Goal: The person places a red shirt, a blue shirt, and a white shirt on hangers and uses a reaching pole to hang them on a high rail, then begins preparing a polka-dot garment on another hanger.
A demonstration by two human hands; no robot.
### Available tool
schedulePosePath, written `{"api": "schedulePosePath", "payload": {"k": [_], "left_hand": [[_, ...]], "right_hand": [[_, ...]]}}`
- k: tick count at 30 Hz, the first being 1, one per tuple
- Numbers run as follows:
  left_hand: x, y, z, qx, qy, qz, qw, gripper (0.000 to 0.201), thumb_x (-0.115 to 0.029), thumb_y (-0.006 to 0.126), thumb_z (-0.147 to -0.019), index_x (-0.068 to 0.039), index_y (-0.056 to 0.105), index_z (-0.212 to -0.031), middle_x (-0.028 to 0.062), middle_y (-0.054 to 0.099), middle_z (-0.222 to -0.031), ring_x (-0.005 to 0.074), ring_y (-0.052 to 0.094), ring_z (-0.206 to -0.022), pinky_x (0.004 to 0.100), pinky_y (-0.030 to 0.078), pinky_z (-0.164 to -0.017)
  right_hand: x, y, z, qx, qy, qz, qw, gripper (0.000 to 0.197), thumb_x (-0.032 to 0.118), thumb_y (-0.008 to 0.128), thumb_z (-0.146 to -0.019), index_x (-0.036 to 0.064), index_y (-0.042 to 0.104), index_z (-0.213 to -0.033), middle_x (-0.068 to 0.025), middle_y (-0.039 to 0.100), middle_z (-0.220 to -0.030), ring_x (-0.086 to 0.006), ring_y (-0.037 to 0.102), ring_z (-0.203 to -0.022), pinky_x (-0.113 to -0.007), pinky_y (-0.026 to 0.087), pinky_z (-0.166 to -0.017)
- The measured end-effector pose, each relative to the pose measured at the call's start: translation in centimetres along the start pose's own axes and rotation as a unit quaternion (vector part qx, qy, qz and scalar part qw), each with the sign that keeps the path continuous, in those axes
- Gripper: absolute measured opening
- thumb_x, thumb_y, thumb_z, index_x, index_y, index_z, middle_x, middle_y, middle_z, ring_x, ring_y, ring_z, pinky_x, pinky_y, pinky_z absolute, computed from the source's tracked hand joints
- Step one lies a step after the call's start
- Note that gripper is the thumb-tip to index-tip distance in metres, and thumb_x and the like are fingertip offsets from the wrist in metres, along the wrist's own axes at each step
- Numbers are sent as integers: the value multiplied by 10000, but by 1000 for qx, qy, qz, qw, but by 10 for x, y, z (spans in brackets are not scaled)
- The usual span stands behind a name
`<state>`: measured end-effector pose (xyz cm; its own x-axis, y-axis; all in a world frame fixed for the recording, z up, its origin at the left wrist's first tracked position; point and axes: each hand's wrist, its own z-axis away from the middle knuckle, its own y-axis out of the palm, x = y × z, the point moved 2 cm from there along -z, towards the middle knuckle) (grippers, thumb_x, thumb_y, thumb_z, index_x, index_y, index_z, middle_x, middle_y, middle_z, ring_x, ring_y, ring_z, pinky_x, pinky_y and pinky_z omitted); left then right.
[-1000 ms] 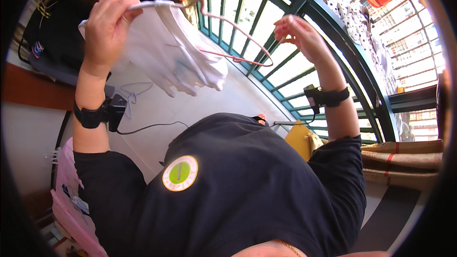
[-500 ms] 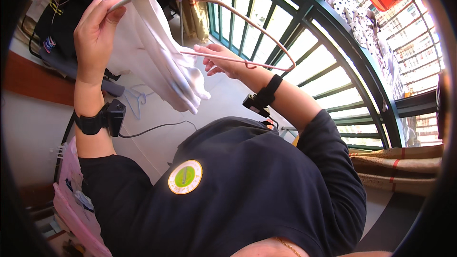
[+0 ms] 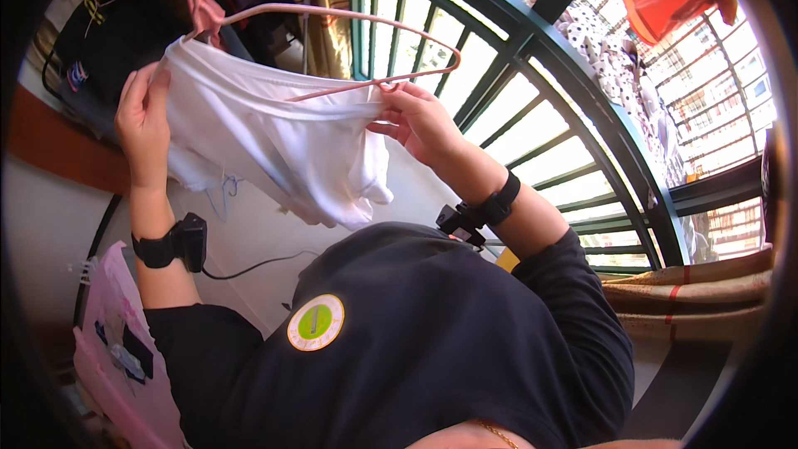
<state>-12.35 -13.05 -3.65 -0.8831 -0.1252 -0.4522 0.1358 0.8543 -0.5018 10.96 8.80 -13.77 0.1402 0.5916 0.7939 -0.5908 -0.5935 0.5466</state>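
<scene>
White cloth (image 3: 274, 137) draped over pink hanger (image 3: 332, 50), held up before the railing (image 3: 532, 58). My left hand (image 3: 143, 120) pinches its left edge; my right hand (image 3: 420, 120) grips cloth and hanger end. Step: fitting cloth on. Next, I judge: square it.

The white cloth (image 3: 274, 141) hangs wide on the pink hanger (image 3: 332, 21) and fills the space between the left hand (image 3: 143, 120) and the right hand (image 3: 420, 120). Just behind the right hand stands a green railing (image 3: 532, 50) with narrow gaps between its bars. Dark clothes (image 3: 108, 41) crowd the upper left. Below the cloth, above the dark shirt (image 3: 432, 341), there is open room.
</scene>
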Motion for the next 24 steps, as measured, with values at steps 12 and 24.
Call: {"api": "schedulePosePath", "payload": {"k": [12,24], "left_hand": [[20,20,-9,-15,25,24,999,207,-155,517,-921,43,569,-958,38,530,-828,118,491,-778,208,391,-728],[14,13,-19,-18,86,-18,996,188,-157,534,-909,19,589,-946,79,551,-794,177,517,-703,242,417,-634]], "right_hand": [[42,-27,9,-32,-198,21,979,70,128,556,-853,69,519,-855,-35,577,-803,-120,543,-692,-288,481,-669],[55,-34,6,-84,-283,75,953,98,112,574,-855,45,503,-854,-53,587,-798,-118,545,-677,-255,477,-642]]}}
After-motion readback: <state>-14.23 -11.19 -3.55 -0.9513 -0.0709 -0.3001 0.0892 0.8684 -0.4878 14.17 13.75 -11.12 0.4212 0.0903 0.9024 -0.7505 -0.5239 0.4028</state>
